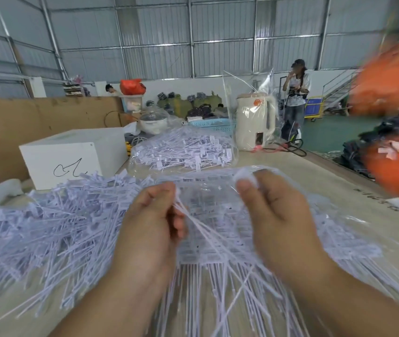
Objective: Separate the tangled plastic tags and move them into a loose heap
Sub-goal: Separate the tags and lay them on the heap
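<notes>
The left hand (153,222) pinches a few thin tag stems, fingers curled round them. The right hand (273,215) grips the top edge of a clear bag (208,215) of tags held between the 2 hands. Left of the left hand lies a loose heap (47,222). Beyond both hands sit another bagged bundle (184,152), a box (72,156) and a kettle (254,122).

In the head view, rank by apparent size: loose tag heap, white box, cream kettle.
1. Loose tag heap, largest, though nearest the camera.
2. White box.
3. Cream kettle, smallest; it stands farther back, so unsure.
</notes>
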The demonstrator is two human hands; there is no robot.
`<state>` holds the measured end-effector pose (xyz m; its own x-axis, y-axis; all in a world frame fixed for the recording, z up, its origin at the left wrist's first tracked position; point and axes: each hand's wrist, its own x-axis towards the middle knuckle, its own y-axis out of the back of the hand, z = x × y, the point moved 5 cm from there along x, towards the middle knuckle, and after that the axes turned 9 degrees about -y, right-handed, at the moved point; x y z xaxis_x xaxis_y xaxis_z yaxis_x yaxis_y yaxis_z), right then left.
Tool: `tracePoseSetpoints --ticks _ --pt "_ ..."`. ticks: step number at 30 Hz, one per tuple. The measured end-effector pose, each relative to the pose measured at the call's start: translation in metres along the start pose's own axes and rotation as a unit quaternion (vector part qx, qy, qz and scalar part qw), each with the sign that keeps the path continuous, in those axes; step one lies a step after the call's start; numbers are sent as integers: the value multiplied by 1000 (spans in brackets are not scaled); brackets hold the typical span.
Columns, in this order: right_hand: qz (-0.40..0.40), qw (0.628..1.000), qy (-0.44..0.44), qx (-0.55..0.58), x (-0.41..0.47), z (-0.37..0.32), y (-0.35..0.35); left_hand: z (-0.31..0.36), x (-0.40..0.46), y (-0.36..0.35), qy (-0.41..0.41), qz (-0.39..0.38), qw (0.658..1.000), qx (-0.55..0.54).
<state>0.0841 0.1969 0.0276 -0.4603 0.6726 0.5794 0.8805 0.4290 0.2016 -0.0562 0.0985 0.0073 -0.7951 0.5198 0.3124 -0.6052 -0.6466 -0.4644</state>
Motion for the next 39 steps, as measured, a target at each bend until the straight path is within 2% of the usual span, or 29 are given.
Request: tracePoseSetpoints --ticks 2,5,8,10,15,21,25,28,30,33,36,39 --pt "-9 999 -20 44 7 4 13 9 12 14 -42 7 996 75" --pt "-127 991 -19 31 7 9 8 6 10 5 -60 -93 977 183" --pt "-220 976 7 9 -1 10 -6 -6 -9 -18 -40 -227 956 183" --pt "-232 973 9 -11 -1 13 -7 -8 -14 -23 -35 -252 954 159" --pt "-273 960 4 -68 -2 20 -10 -9 -17 -24 -35 -264 950 163" --pt "-278 955 4 -105 -2 21 -10 -10 -18 -23 -35 -276 939 202" --pt "-276 948 -44 -151 7 25 6 -10 -10 -17 -42 -249 944 214" --pt "-310 930 -63 -188 11 28 11 -9 -5 -12 -35 -233 947 217" --pt "-336 926 -74 -152 8 27 6 -9 -6 -12 -29 -235 949 209" --pt "-362 928 -83 -38 3 20 0 -9 -9 -14 -25 -241 949 199" --pt "-334 940 -65 -9 6 19 -3 -6 -6 -14 -33 -219 958 179" --pt "-270 961 -56 21 7 19 -5 -4 -5 -15 -50 -185 968 161"
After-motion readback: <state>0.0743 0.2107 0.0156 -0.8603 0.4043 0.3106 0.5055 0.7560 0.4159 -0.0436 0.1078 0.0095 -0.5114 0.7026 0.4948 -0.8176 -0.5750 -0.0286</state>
